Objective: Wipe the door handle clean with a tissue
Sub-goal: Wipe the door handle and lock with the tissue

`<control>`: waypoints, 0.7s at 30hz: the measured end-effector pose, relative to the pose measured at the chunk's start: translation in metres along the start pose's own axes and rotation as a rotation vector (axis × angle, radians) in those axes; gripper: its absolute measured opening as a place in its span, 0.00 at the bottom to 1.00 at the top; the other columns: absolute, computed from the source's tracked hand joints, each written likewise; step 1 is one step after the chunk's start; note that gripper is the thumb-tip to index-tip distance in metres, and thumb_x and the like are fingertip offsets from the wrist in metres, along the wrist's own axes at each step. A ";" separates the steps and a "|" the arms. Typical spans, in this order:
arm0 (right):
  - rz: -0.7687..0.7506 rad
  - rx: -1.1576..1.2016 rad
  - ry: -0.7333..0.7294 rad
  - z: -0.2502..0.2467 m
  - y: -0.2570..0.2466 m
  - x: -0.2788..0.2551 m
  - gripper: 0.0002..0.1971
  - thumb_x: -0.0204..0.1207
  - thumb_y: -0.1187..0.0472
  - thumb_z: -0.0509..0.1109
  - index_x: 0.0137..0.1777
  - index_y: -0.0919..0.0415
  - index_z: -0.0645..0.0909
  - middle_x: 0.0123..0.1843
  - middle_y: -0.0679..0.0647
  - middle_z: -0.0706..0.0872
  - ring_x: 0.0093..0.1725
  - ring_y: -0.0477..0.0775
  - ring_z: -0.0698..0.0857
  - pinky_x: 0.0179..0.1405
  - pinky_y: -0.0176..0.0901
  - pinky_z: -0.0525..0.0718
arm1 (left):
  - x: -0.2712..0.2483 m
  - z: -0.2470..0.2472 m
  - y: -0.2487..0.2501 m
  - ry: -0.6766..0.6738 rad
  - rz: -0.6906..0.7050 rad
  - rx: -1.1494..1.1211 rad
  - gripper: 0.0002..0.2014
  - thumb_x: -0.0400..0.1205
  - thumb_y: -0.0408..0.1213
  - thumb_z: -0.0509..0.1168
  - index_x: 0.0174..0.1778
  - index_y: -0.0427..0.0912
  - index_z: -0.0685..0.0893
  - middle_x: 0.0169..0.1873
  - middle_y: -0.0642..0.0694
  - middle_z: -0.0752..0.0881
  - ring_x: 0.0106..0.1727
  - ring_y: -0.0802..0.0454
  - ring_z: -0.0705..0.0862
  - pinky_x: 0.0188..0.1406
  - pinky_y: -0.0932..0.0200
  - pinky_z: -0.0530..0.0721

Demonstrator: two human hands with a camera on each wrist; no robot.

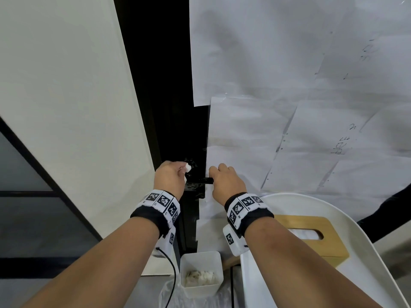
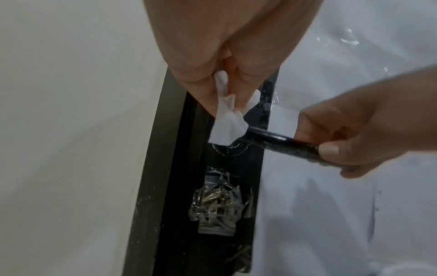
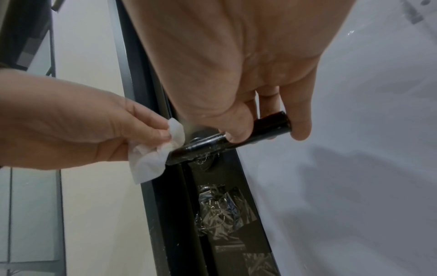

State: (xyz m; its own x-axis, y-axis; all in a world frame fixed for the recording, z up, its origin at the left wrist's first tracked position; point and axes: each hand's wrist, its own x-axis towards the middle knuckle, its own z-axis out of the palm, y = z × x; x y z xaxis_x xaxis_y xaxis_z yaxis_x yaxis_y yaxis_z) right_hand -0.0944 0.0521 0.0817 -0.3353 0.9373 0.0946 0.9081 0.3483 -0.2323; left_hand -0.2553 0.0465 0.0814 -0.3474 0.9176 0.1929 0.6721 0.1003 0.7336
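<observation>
**Small wad, tight grip: where the wipe may fail**

Pinched between thumb and fingertips of the left hand: a small crumpled tissue, touching the inner end of the door handle, right at its round base. Curled round the outer end of the same handle, thumb along the front: the right hand, just to the right of the left hand, apparently steadying the lever.

Possible trouble from here, as a judgement:
- Leaving the stretch under the right hand's fingers unwiped, for want of a regrip further along.
- Snagging or tearing the thin tissue on the handle's base, or on the crinkled tape patch just below the left hand.
- Pressing the lever down too hard with the right hand, unlatching the door and swinging the handle away from the tissue.
- Rubbing bare left fingertips on the glossy metal, given so little tissue beyond the pinch, and smearing it anew.

Containers: below and between the two wrists, an open white bin holding a few crumpled white tissues at the bottom. Under the right forearm, a wooden tissue box with a white sheet showing in its slot, resting on a white curved tray.
</observation>
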 end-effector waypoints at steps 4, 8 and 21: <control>0.002 -0.003 -0.002 0.000 0.000 0.001 0.17 0.69 0.74 0.59 0.57 0.59 0.72 0.56 0.59 0.75 0.54 0.60 0.72 0.37 0.48 0.73 | 0.016 0.002 0.002 -0.276 -0.180 0.223 0.15 0.82 0.38 0.65 0.64 0.39 0.82 0.58 0.39 0.85 0.58 0.41 0.84 0.53 0.54 0.79; 0.004 -0.008 0.002 0.000 0.000 0.001 0.18 0.69 0.73 0.59 0.58 0.59 0.72 0.55 0.59 0.75 0.54 0.60 0.73 0.37 0.48 0.72 | 0.004 -0.003 0.004 -0.248 0.145 0.384 0.16 0.80 0.27 0.63 0.59 0.46 0.87 0.60 0.45 0.80 0.58 0.44 0.82 0.55 0.58 0.80; 0.009 0.004 0.016 0.002 0.000 0.000 0.18 0.69 0.75 0.59 0.57 0.59 0.72 0.54 0.58 0.75 0.53 0.59 0.72 0.37 0.48 0.73 | -0.002 -0.009 0.008 -0.048 0.195 0.223 0.14 0.80 0.25 0.61 0.55 0.41 0.88 0.55 0.38 0.84 0.54 0.41 0.83 0.50 0.57 0.79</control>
State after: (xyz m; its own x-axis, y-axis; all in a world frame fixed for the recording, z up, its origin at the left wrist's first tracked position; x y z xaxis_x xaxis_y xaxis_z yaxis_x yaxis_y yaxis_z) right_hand -0.0953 0.0525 0.0802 -0.3232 0.9401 0.1084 0.9101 0.3401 -0.2369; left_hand -0.2545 0.0421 0.0927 -0.1698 0.9443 0.2818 0.8523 -0.0028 0.5231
